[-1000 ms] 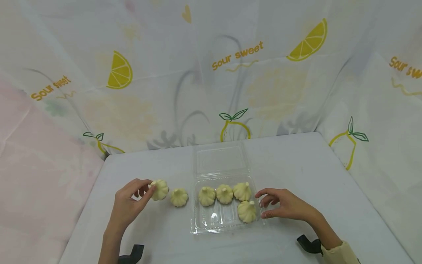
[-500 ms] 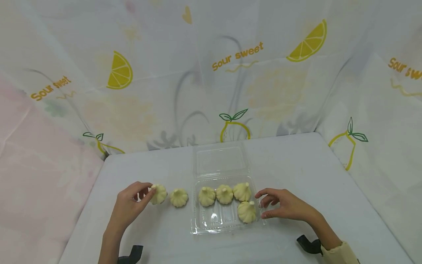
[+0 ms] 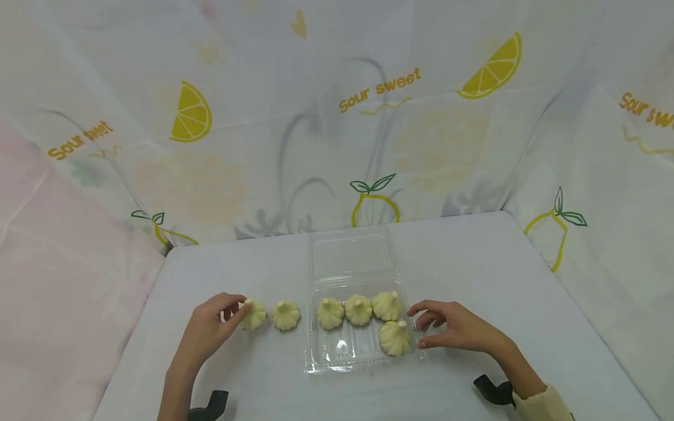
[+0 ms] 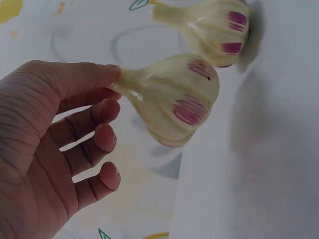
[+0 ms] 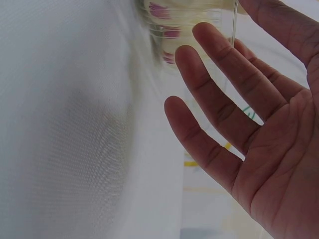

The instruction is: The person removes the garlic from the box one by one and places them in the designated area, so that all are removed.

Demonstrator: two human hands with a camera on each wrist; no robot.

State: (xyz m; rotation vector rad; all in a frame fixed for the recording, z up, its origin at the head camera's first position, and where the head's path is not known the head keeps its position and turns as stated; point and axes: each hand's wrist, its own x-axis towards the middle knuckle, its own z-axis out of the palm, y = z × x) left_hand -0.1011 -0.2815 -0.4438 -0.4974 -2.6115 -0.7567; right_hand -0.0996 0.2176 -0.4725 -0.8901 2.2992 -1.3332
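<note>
My left hand [image 3: 213, 327] pinches a garlic bulb [image 4: 172, 99] by its stem between thumb and forefinger, the other fingers loosely bent. The bulb is pale yellow with purple streaks and hangs low over the table, left of a second garlic bulb [image 3: 286, 316]. To the right lies a clear plastic clamshell box [image 3: 321, 356], its lid [image 3: 354, 254] folded back. Inside are several more garlic bulbs [image 3: 358, 310], a row at the back and one at the front right. My right hand [image 3: 455, 327] is at the box's right side, fingers relaxed and holding nothing.
A white cloth covers the table [image 3: 500, 275]. Behind it hangs a curtain [image 3: 316, 117] printed with lemons. Black curved pieces [image 3: 493, 390] sit by both wrists.
My left hand has lowered the garlic bulb toward the table and slightly toward me. The right hand and the box have stayed put.
</note>
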